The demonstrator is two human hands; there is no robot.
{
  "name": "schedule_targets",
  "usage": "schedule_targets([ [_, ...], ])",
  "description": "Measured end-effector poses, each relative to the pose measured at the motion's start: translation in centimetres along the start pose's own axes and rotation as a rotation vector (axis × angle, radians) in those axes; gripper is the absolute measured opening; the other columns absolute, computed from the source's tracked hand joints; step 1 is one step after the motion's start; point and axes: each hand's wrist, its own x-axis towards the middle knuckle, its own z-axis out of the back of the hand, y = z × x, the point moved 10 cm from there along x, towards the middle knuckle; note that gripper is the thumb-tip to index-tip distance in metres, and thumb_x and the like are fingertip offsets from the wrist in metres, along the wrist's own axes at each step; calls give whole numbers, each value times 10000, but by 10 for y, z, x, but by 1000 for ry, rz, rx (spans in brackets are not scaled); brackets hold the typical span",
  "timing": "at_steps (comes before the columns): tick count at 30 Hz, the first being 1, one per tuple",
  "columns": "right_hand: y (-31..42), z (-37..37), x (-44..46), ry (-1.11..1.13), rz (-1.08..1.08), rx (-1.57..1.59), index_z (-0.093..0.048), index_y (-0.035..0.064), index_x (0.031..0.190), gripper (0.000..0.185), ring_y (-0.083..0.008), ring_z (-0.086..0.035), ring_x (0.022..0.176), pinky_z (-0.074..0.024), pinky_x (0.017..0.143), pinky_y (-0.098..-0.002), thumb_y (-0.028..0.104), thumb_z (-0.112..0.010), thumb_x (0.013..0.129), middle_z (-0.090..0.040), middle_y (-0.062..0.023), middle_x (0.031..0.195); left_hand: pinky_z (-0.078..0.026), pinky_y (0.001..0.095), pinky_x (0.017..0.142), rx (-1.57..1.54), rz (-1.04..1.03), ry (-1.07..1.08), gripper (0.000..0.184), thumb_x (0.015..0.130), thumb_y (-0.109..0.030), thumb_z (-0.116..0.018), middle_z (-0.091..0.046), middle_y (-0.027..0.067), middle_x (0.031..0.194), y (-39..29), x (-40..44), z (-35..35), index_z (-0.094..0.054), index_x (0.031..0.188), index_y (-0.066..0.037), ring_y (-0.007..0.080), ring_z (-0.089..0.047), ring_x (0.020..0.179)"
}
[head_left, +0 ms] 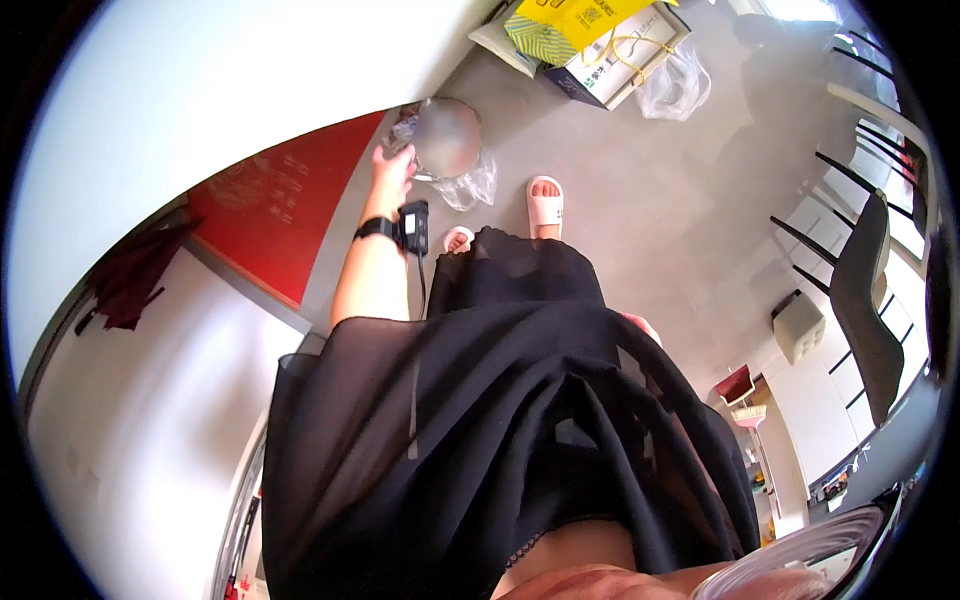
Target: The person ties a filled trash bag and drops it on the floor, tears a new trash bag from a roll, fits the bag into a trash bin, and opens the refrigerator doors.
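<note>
My left hand [394, 168] reaches forward at the left of the bin, its fingers apart and nothing visible between them. A black strap with a small black device [412, 228] and a cable sits on that wrist. Just beyond the fingertips stands a round bin [478, 140] with a clear plastic bag [470, 188] spilling over its near side; its inside is blurred. Whether the fingers touch the rim, I cannot tell. Of my right hand [644, 326] only a sliver shows at the right edge of my black clothing, with the fingers hidden.
A red doormat [290, 200] lies at the left beside a white door. Ahead are a yellow bag [575, 22], a white carton [625, 60] and a clear plastic bag [675, 85]. At right are a dark chair [868, 300], a stool [798, 328], a red dustpan [735, 385] and a broom [750, 416].
</note>
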Motion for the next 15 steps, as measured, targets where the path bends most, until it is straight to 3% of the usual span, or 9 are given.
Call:
schedule_targets([
  [1,1,4,2,-17,-39,-34,-528,19,1171,369,-129,-567,879,-449,807,-262,203,-588,857,-612,-56,985,-349,534,881,50,-6,2,892,749,-252,-693,-483,95,1194,6,-15,11,-94,1402,-154,221,-541,943],
  [3,27,11,-6,-58,-49,-176,-542,32,1162,362,-123,-575,860,-452,797,-260,208,-592,849,-615,-57,984,-446,371,753,200,-83,50,804,754,-275,-690,-539,98,1080,23,-43,31,-215,1371,-78,179,-551,857],
  [4,30,18,-12,-55,-46,-154,-545,38,1160,365,-125,-577,856,-453,795,-264,213,-595,844,-618,-66,990,-461,324,772,352,-118,73,737,771,-291,-670,-555,128,1091,28,-67,45,-272,1347,-62,202,-567,912],
  [5,44,25,-19,-85,-40,-173,-549,39,1156,365,-125,-579,851,-454,792,-265,214,-599,840,-622,-67,984,-453,341,839,570,-298,113,660,791,-292,-641,-549,156,1146,70,-34,70,-327,1314,-40,231,-560,1008],
  [6,60,35,-30,-120,-29,-188,-553,41,1152,365,-125,-581,846,-456,789,-265,216,-602,836,-625,-68,977,-432,353,893,826,-370,163,600,801,-292,-623,-535,171,1184,53,-97,71,-377,1277,-21,259,-531,1082],
  [11,86,104,-88,-294,94,-187,-564,89,1146,343,-120,-582,845,-444,733,-267,237,-591,838,-618,-30,992,-465,392,829,1302,-370,582,410,777,-315,-604,-611,181,1010,82,-253,140,-561,1066,-28,307,-580,963],
  [12,88,114,-110,-336,100,-190,-568,87,1141,341,-121,-584,846,-446,726,-261,236,-592,836,-620,-32,990,-479,377,800,1346,-289,578,377,782,-298,-613,-627,156,981,94,-264,161,-575,1048,-33,271,-597,923],
  [14,76,132,-143,-409,113,-155,-569,84,1138,341,-119,-586,835,-452,725,-256,235,-595,834,-622,-34,993,-501,319,710,1138,-162,628,332,809,-241,-607,-642,102,940,102,-273,192,-577,1075,-45,162,-621,740],
  [15,65,138,-160,-441,116,-136,-570,83,1137,341,-118,-587,830,-454,725,-254,235,-596,833,-623,-35,994,-500,313,705,1200,-226,609,328,810,-221,-594,-643,103,934,87,-286,193,-574,1084,-42,168,-626,733],
])
